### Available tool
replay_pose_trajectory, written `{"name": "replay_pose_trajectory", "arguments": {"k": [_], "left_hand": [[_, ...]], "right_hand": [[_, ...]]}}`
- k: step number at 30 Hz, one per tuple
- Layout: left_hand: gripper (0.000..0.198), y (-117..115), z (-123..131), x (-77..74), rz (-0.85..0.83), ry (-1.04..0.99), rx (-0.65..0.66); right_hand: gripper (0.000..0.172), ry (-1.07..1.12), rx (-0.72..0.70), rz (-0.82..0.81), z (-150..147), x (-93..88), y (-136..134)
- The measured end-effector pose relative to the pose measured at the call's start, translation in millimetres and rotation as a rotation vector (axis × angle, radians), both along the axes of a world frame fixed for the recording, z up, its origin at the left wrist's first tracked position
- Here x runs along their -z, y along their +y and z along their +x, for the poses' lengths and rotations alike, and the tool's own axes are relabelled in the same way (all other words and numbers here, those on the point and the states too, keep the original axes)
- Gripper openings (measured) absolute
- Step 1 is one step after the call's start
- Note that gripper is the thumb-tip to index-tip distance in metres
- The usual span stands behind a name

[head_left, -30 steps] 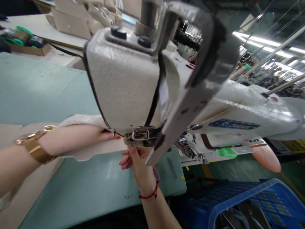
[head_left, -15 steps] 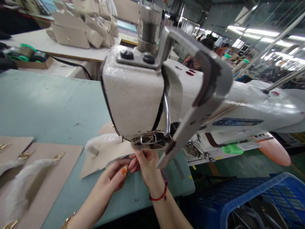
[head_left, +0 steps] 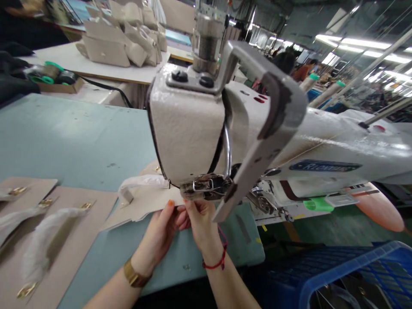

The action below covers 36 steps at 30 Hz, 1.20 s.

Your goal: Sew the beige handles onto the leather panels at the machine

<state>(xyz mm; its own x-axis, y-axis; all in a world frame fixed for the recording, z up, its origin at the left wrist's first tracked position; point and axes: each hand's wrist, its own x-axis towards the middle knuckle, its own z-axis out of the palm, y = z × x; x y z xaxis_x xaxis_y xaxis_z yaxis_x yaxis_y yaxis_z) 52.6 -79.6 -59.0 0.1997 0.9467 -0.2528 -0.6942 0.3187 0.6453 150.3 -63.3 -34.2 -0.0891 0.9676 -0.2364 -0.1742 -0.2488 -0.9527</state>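
A beige bag panel (head_left: pixel 148 198) with a plastic-wrapped handle (head_left: pixel 124 189) lies partly under the head of the white sewing machine (head_left: pixel 186 133). My left hand (head_left: pixel 161 235) pinches the panel's near edge, thumb on top and fingers underneath. Close beside it, my right hand (head_left: pixel 203 225) grips the same edge just below the presser foot area. The needle and the stitching point are hidden behind the machine head and my fingers. A grey metal guard bar (head_left: pixel 254 159) slants down in front of the machine, close to my right hand.
More beige panels (head_left: pixel 69 253) with wrapped handles and gold fittings lie at left on the green table (head_left: pixel 80 133). A blue crate (head_left: pixel 305 283) stands low at right. Beige bags (head_left: pixel 107 49) sit on the white table behind, near a box of thread spools (head_left: pixel 51 77).
My left hand has moved up to the panel's edge and now pinches it; before, its fingertips were below the edge, near my right fingers. My right hand stays almost in place.
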Motion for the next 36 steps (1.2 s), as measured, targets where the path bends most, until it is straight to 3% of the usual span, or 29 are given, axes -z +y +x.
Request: {"name": "replay_pose_trajectory", "arguments": {"k": [4,7,12,17,21,25,36], "left_hand": [[0.047,24.1,-19.5,-12.6,0.089,0.244,0.301],[0.047,26.7,-28.9,-12.6,0.099,0.332,0.349],[0.036,26.3,-37.7,-8.1,-0.022,0.552,0.195],[0.035,29.7,-36.6,-4.3,0.02,0.483,0.163],[0.032,32.0,-33.5,0.7,0.028,0.474,0.133],[0.033,34.4,-30.4,-0.7,0.049,0.451,0.105],[0.028,35.2,-21.7,-4.3,0.049,0.378,0.018]], "right_hand": [[0.046,-0.022,-0.02,0.021,-0.7,0.1,0.7],[0.047,-0.036,-0.021,0.056,-0.7,4.4,-4.5],[0.046,-0.195,-0.032,0.106,7.7,22.4,-39.8],[0.035,-0.511,-0.187,0.235,22.4,56.0,-80.1],[0.032,-0.709,-0.24,0.38,28.0,78.0,-89.9],[0.031,-0.809,-0.28,0.457,27.6,81.9,-89.1],[0.032,-0.863,-0.293,0.458,25.9,81.3,-89.5]]}}
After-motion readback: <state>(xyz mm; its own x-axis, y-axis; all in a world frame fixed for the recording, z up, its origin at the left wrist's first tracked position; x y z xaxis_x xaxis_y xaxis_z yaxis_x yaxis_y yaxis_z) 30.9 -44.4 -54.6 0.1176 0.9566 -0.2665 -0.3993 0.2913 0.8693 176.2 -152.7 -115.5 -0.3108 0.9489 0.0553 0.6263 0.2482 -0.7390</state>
